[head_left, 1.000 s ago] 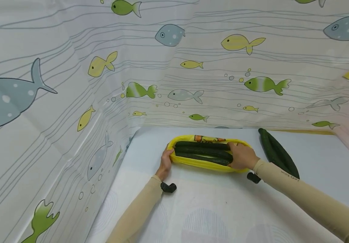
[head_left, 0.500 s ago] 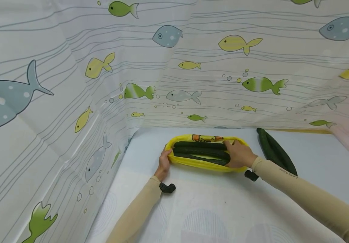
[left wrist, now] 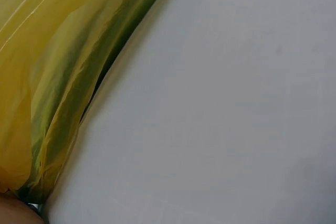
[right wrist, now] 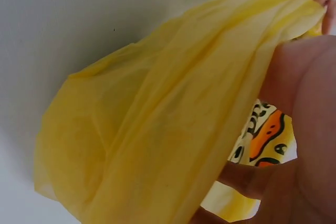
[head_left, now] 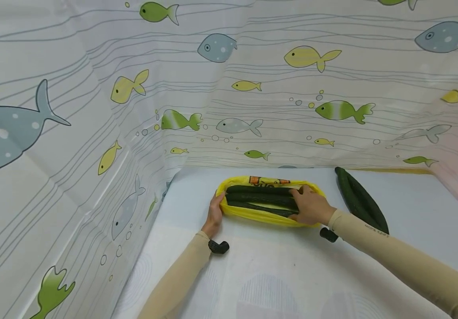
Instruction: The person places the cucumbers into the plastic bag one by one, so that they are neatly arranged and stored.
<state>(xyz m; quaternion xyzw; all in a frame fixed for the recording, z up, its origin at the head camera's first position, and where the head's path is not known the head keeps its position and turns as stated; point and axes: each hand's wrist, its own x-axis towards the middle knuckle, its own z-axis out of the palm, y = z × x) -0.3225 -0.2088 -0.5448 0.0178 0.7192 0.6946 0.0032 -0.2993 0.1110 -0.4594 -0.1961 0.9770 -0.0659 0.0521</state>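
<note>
A yellow plastic bag (head_left: 258, 216) lies on its side at the back of the table, its mouth stretched wide. Inside it are long dark green cucumbers (head_left: 262, 197), side by side. My left hand (head_left: 214, 215) grips the bag's left end, thumb over the rim. My right hand (head_left: 312, 206) reaches into the right side, thumb and fingers spanning the cucumbers' right ends. The left wrist view shows the bag's outer side (left wrist: 73, 72) and a sliver of the left hand (left wrist: 17, 211). In the right wrist view, bag film (right wrist: 152, 124) hides the cucumbers; fingers (right wrist: 247, 177) curl inside.
To the right, more dark green cucumbers (head_left: 360, 199) lie close together on the white table (head_left: 270, 261). Fish-printed sheets (head_left: 273, 97) hang behind and to the left. A black wrist camera (head_left: 219, 247) sits on the left wrist, another (head_left: 328, 235) on the right.
My right hand has shifted slightly left along the cucumbers' ends. The left hand keeps its hold on the bag, and the whole view drifts a little left.
</note>
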